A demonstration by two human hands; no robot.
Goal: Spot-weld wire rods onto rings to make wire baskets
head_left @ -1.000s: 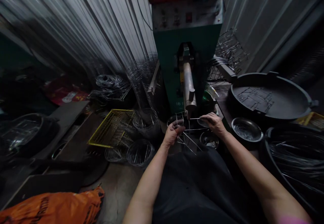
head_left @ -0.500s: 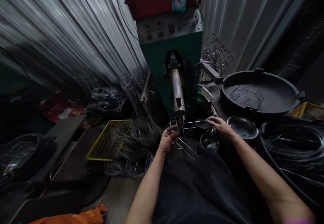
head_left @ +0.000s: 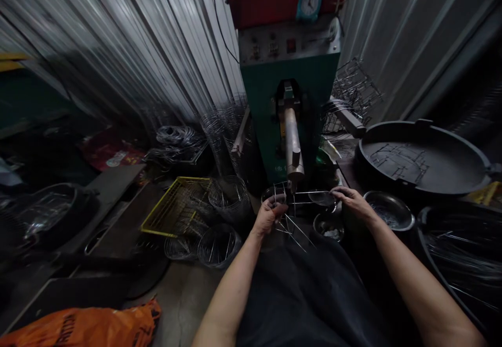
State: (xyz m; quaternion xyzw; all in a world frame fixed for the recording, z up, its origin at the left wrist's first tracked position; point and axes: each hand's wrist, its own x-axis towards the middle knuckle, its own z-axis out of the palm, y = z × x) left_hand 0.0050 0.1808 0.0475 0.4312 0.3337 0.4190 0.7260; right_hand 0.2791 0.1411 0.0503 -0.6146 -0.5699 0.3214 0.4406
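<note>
My left hand [head_left: 269, 216] is closed around a small frame of thin metal wires [head_left: 295, 227], with several straight wires sticking out toward my lap. Part of the frame is hidden behind my fingers. To the right, my right hand [head_left: 352, 201] pinches the far end of a thin straight wire [head_left: 311, 193] that runs left to the frame. Directly above the frame is the metal arm [head_left: 292, 137] of a green machine [head_left: 261, 96], its tip close to the wires. Whether the tip touches them I cannot tell.
A yellow wire basket [head_left: 157, 200] stands left, with wire coils [head_left: 217, 247] beside it. Two metal bowls, one a steel bowl [head_left: 408, 221], and a large black pan [head_left: 451, 164] holding wire pieces sit right. An orange bag [head_left: 98, 326] lies at lower left.
The whole scene has shifted rightward in view as my head turned left. Both hands keep their hold on the wires, with little other movement.
</note>
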